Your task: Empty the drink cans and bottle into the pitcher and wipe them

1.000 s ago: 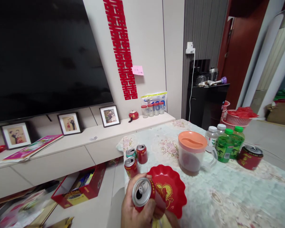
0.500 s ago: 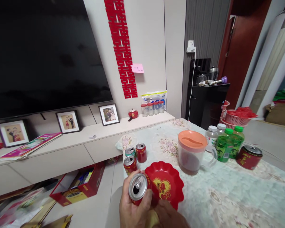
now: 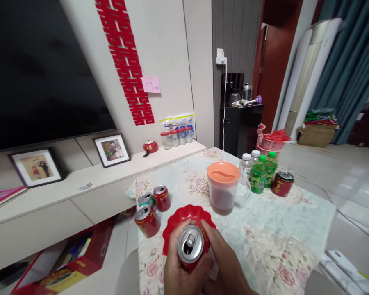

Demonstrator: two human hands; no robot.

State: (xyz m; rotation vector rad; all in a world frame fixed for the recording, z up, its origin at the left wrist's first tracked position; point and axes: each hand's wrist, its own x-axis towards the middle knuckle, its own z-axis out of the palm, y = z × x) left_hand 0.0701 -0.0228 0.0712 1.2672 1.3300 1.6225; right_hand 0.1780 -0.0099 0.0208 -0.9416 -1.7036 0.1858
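An opened red drink can (image 3: 190,243) with a silver top is held upright, low in the middle of the view. My left hand (image 3: 176,262) wraps round its left side. On the can's other side is my right hand (image 3: 226,256), its fingers closed round it. Something pale and thin, too little seen to name, shows under the right palm. Behind the can lies a red scalloped plate (image 3: 178,215), partly hidden by the hands. To the left stand two red cans (image 3: 162,200) and a green can (image 3: 146,198), all with opened tops.
A clear pitcher (image 3: 223,194) with an orange lid holds dark liquid. Beyond it are green bottles (image 3: 258,178), white-capped bottles (image 3: 245,166) and a wide red can (image 3: 282,184). Photo frames (image 3: 112,149) and jars (image 3: 174,139) stand on the cabinet. A red box (image 3: 89,262) sits below.
The view has swung to the right. My right hand has come up from below the can to its right side. The can stays in my left hand, now in front of the plate.
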